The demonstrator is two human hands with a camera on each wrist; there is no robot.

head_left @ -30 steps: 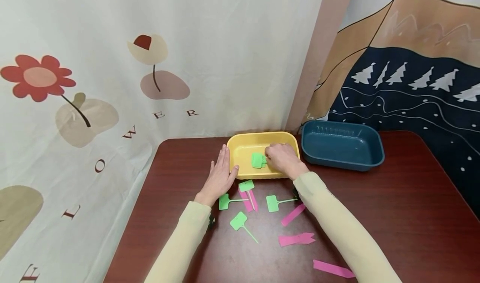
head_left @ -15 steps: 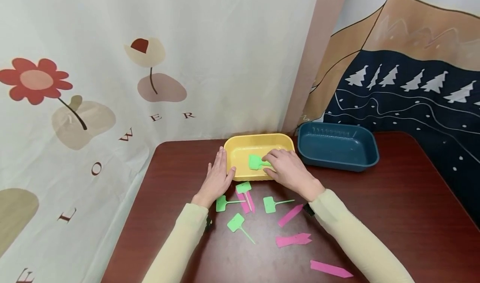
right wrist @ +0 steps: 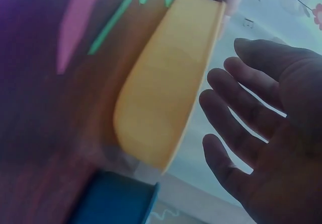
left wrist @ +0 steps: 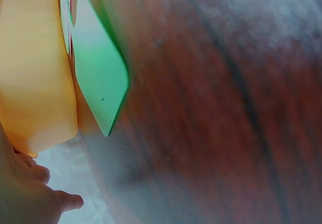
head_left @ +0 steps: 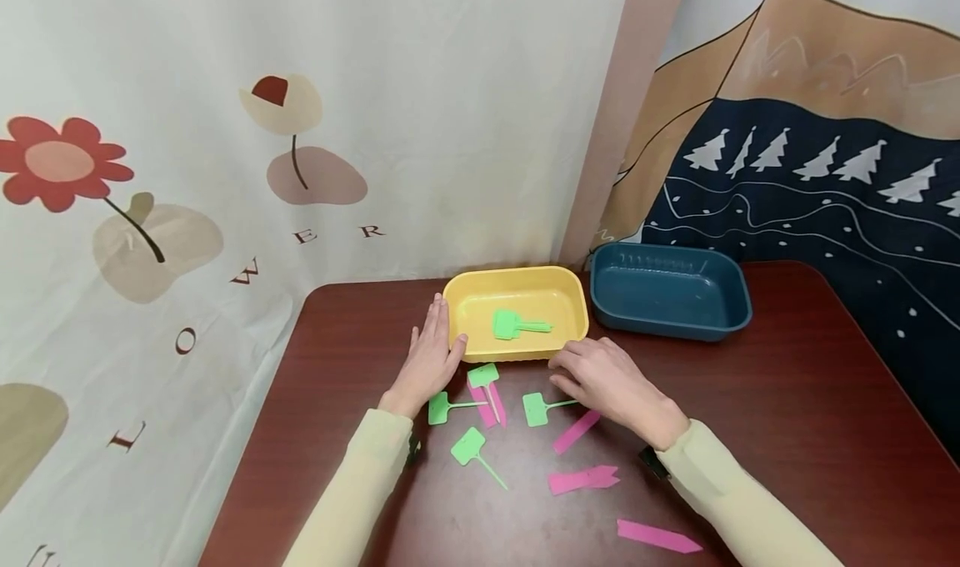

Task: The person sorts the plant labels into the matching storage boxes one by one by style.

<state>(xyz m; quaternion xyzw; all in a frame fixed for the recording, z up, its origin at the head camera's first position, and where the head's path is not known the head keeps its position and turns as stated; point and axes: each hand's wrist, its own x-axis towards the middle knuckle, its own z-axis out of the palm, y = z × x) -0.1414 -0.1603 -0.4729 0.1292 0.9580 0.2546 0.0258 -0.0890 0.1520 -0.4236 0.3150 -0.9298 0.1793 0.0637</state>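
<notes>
My left hand [head_left: 427, 358] rests flat with straight fingers against the left side of the yellow tray [head_left: 457, 346]. Inside that tray lies a small stack of green plant labels [head_left: 507, 324], their stems pointing right. My right hand [head_left: 607, 381] hovers by the tray's front right corner with loosely bent fingers and nothing in them; the right wrist view shows the fingers spread. Just left of it, a green T-shaped plant label [head_left: 536, 409] lies on the table, its stem end near the fingers. Another green label [left wrist: 100, 68] shows beside the tray in the left wrist view.
A dark blue tray [head_left: 671, 329] stands right of the yellow one. Loose pink pointed labels [head_left: 576, 432] and a pink strip [head_left: 658, 536] lie in front, with another green label [head_left: 468, 446] nearer me. Printed curtains [head_left: 465, 133] hang behind the brown table [head_left: 360, 333].
My right hand has let go of the green label in the yellow tray, lifted out and moved towards me, over the tray's front edge. The left hand has stayed at the tray's side.
</notes>
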